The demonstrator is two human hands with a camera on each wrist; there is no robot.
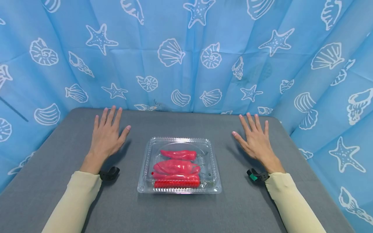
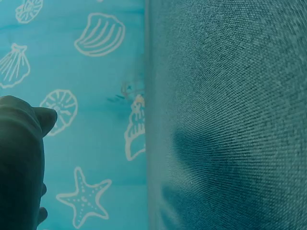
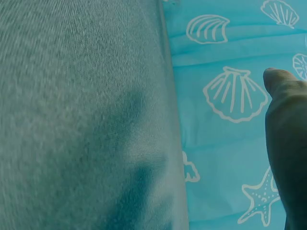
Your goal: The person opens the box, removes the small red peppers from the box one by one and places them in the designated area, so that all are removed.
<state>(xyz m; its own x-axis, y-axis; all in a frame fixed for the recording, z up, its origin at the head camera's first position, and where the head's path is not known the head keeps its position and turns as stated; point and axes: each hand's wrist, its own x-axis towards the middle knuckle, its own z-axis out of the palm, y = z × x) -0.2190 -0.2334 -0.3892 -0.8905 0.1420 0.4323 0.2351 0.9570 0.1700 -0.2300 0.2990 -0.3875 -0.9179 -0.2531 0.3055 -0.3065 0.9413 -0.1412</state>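
Note:
A clear plastic clamshell box [image 1: 179, 191] stands mid-table in the head view, its lid down. Several red peppers [image 1: 176, 167] with thin green stems lie stacked in rows inside it. To the left of the box, my left hand [image 1: 106, 137] is held palm down with fingers spread and straight, holding nothing. My right hand [image 1: 256, 142] mirrors it on the other side, fingers also spread, apart from the box. In the left wrist view the left thumb [image 2: 45, 120] shows at the left edge; the right thumb [image 3: 277, 81] shows in the right wrist view.
A grey cloth-covered table [image 1: 180, 213] with rounded far corners carries the box. Blue curtains [image 1: 180, 77] printed with white shells and starfish hang behind it and along both sides. Each wrist wears a black strap [image 1: 109, 173] below a pale yellow sleeve [image 1: 74, 204].

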